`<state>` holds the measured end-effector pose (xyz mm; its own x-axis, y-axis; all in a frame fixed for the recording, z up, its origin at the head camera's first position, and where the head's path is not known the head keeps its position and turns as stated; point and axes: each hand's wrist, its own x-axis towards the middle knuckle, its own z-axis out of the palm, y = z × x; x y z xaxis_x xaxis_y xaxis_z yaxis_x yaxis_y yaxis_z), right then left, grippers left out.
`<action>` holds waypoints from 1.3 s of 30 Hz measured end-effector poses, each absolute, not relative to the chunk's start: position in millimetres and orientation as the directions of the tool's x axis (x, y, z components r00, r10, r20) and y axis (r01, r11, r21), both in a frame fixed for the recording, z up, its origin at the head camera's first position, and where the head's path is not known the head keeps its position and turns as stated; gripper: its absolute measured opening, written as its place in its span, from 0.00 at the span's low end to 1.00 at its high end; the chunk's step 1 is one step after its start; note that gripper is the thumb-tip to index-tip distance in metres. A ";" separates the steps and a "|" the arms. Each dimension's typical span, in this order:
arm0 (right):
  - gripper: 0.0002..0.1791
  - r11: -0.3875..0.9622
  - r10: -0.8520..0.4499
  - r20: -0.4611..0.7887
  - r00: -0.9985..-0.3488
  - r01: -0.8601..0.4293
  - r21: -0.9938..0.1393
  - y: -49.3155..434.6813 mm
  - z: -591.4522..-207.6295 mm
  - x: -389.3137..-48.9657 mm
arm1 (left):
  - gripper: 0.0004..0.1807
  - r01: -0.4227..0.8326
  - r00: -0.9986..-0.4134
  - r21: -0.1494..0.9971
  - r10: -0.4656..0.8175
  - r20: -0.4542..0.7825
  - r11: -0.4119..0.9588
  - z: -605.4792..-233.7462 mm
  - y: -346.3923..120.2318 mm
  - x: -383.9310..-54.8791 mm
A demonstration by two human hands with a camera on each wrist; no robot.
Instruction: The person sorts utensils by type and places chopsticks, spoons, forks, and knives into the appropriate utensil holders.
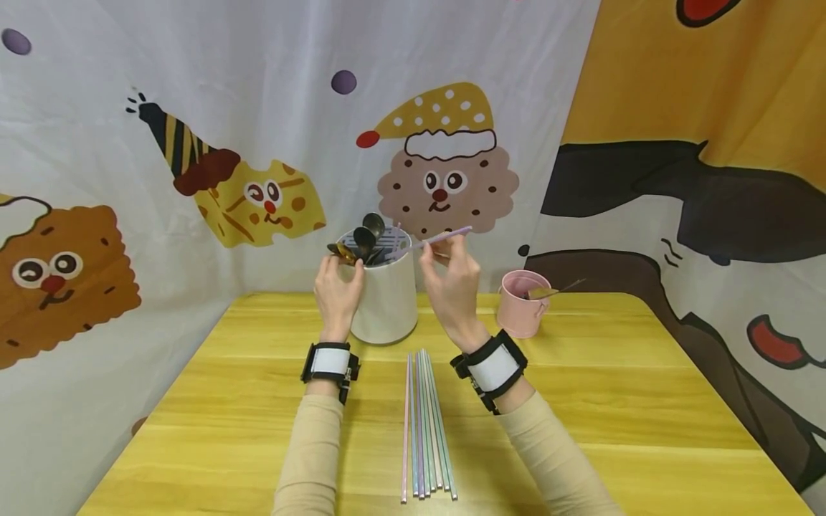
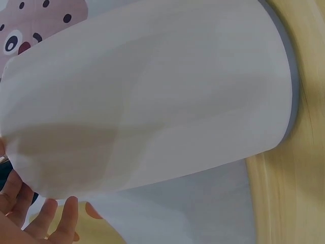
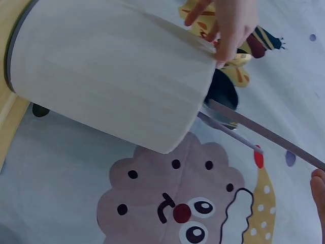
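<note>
A white cylindrical utensil holder [image 1: 385,304] stands at the back of the table with dark ladle-like utensils [image 1: 365,236] in its top. My left hand [image 1: 338,290] grips its left rim, thumb and fingers close to a gold-coloured utensil [image 1: 345,251]; the wrist view shows its outer fingers [image 2: 68,221] along the holder's side. Between thumb and fingers my right hand [image 1: 454,287] pinches a purple chopstick [image 3: 269,134], slanted with its far end at the holder's mouth. Another light purple stick [image 3: 231,133] pokes out of the holder. The holder's inside is mostly hidden.
Several pastel chopsticks [image 1: 426,430] lie side by side on the wooden table [image 1: 581,437], in front of the holder. To the right stands a small pink bucket [image 1: 519,315] with a thin-handled item [image 1: 545,292] leaning out. A cartoon-printed curtain [image 1: 271,86] hangs behind the table.
</note>
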<state>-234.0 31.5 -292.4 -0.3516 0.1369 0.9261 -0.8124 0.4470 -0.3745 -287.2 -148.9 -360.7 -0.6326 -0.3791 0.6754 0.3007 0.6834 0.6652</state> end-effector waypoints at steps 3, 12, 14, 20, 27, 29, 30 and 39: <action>0.06 0.469 0.103 0.922 -0.373 -0.799 -0.376 27.3 -292.3 -242.7 | 0.16 0.303 -0.634 0.665 -0.376 0.675 0.682 -359.6 -149.1 -287.3; 0.07 0.617 -0.032 0.867 -0.498 -0.692 -0.374 14.6 -292.4 -264.1 | 0.17 0.293 -0.634 0.659 -0.375 0.676 0.693 -358.9 -148.8 -286.1; 0.07 0.633 -0.047 0.848 -0.528 -0.673 -0.384 12.4 -293.7 -267.5 | 0.17 0.297 -0.630 0.657 -0.375 0.680 0.693 -359.5 -148.8 -286.3; 0.08 0.650 -0.070 0.790 -0.609 -0.629 -0.427 9.8 -298.0 -273.3 | 0.17 0.295 -0.636 0.663 -0.376 0.673 0.688 -359.3 -148.8 -286.9; 0.08 0.647 -0.068 0.772 -0.632 -0.617 -0.448 13.0 -306.9 -272.6 | 0.16 0.296 -0.636 0.666 -0.379 0.672 0.684 -360.6 -149.9 -286.6; 0.07 0.646 -0.070 0.766 -0.638 -0.614 -0.453 15.1 -311.3 -270.1 | 0.15 0.296 -0.637 0.669 -0.382 0.670 0.681 -361.1 -150.5 -286.4; 0.07 0.650 -0.073 0.761 -0.644 -0.610 -0.454 16.3 -313.9 -268.6 | 0.15 0.296 -0.637 0.671 -0.383 0.669 0.680 -361.2 -150.8 -286.3; 0.09 0.725 -0.145 0.635 -0.759 -0.518 -0.453 31.9 -352.1 -256.4 | 0.16 0.299 -0.641 0.673 -0.380 0.667 0.677 -358.6 -148.8 -285.2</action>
<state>-256.4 31.9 -352.1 -0.7587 -0.1451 0.6350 -0.5181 0.7254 -0.4532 -285.2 -148.8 -358.6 -0.6413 -0.3800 0.6666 0.2987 0.6767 0.6730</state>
